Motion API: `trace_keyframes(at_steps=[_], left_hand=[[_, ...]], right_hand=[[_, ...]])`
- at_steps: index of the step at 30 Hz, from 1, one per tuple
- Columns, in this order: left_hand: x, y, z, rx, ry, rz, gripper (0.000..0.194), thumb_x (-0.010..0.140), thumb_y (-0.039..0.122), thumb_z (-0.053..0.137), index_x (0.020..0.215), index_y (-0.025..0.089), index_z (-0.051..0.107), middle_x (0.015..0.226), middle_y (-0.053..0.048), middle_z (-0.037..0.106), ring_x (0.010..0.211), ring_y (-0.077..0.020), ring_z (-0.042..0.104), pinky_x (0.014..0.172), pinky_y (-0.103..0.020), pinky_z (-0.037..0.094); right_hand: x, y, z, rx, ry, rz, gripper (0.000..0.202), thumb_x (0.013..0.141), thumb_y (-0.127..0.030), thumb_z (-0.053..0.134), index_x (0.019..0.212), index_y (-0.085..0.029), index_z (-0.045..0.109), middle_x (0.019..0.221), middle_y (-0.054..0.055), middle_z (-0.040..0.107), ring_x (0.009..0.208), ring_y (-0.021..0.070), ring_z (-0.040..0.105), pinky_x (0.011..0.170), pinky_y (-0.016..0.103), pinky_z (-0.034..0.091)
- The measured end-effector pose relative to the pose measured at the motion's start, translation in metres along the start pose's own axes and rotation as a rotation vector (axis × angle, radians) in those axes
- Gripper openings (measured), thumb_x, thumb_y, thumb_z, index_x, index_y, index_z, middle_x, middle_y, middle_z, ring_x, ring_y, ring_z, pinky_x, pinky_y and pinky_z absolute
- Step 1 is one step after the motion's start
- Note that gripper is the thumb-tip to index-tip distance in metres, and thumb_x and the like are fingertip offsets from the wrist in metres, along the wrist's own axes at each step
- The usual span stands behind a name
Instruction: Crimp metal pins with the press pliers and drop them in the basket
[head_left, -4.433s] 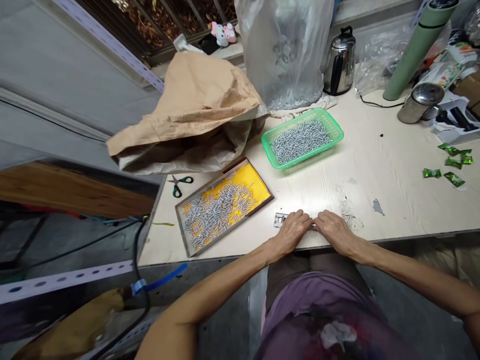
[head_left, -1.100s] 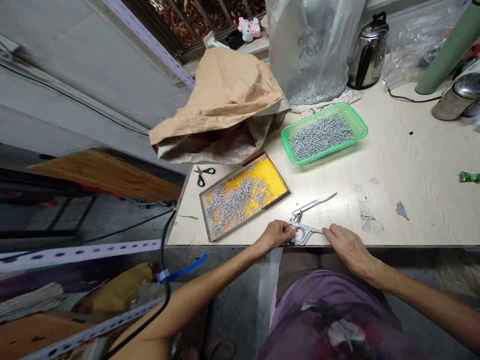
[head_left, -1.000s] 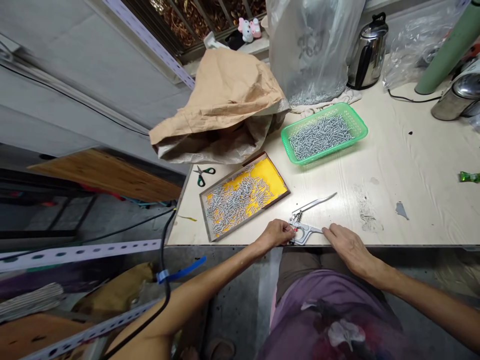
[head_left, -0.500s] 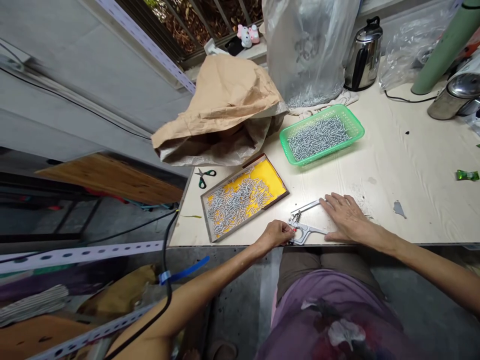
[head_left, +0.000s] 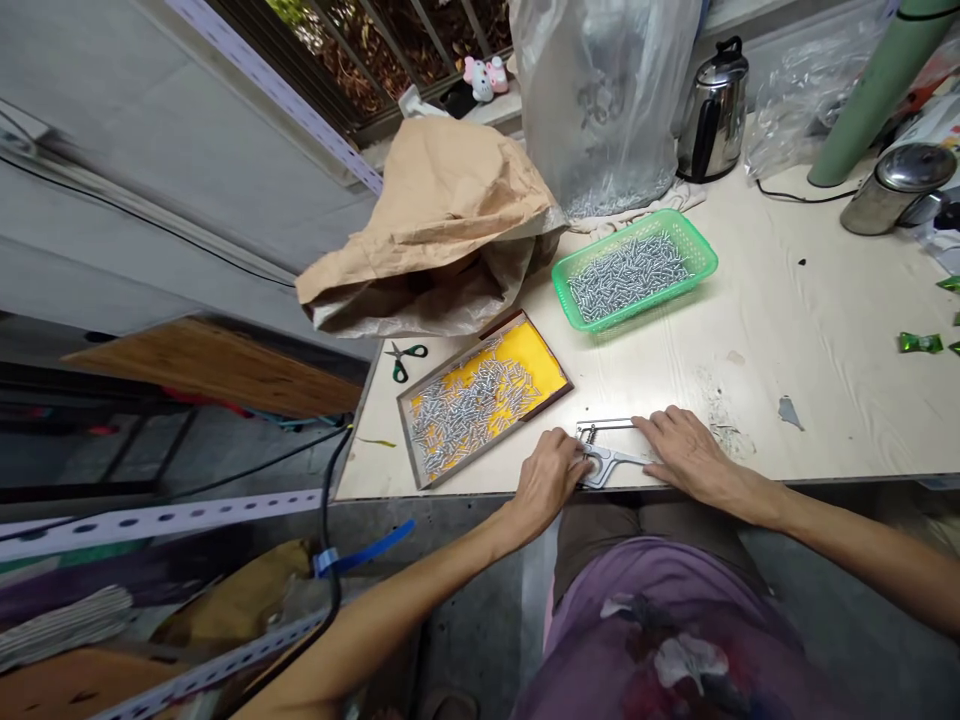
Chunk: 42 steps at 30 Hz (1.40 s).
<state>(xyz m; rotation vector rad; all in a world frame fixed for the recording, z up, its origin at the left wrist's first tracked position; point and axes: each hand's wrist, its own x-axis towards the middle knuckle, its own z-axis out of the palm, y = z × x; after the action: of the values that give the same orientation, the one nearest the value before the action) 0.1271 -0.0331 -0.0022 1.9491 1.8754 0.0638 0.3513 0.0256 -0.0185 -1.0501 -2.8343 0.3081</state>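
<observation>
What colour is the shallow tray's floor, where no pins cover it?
The tray's floor is bright yellow, seen best in the head view.

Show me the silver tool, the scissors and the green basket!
Silver tool (head_left: pixel 611 459): head view, where its lower handle begins.
Scissors (head_left: pixel 400 356): head view, where the blades cross.
Green basket (head_left: pixel 649 300): head view, front rim.

Tabletop (head_left: pixel 757 300) bright; floor (head_left: pixel 480 610) dim; kettle (head_left: pixel 721 115) glinting; shirt (head_left: pixel 630 620) blurred.

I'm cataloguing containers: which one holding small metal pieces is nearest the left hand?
The shallow rectangular tray with yellow lining, its edge close to the left hand; the green plastic basket and translucent plastic bag sit farther back.
</observation>
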Motion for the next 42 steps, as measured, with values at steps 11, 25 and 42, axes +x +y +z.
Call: trace_keyframes(at_steps=[11,25,42], left_hand=[[0.052,0.035,0.015,0.128,-0.130,0.619,0.063,0.081,0.032,0.066,0.133,0.015,0.035,0.125,-0.015,0.052,0.110,-0.0287,0.051,0.093,-0.045,0.046],[0.047,0.040,0.024,0.276,-0.142,0.538,0.021,0.096,0.025,0.042,0.086,0.017,0.059,0.085,-0.007,0.062,0.089,-0.0221,0.055,0.072,-0.034,0.047],[0.000,0.037,0.079,-0.068,0.246,0.569,0.030,0.097,0.022,0.041,0.122,0.018,0.055,0.132,-0.014,0.057,0.134,-0.0239,0.043,0.106,-0.048,0.044]], right_hand=[[-0.012,0.002,0.010,0.031,0.077,0.086,0.073,0.063,-0.037,0.082,0.120,-0.005,0.047,0.103,0.016,0.058,0.092,0.0304,0.050,0.073,0.039,0.045],[-0.014,-0.010,0.020,-0.034,0.124,-0.043,0.020,0.081,0.001,0.048,0.083,-0.016,0.059,0.073,0.005,0.056,0.072,0.0203,0.048,0.065,0.032,0.037],[0.019,0.030,0.004,-0.058,0.031,0.090,0.010,0.089,-0.019,0.055,0.089,-0.016,0.064,0.088,0.010,0.063,0.083,0.0228,0.051,0.069,0.032,0.035]])
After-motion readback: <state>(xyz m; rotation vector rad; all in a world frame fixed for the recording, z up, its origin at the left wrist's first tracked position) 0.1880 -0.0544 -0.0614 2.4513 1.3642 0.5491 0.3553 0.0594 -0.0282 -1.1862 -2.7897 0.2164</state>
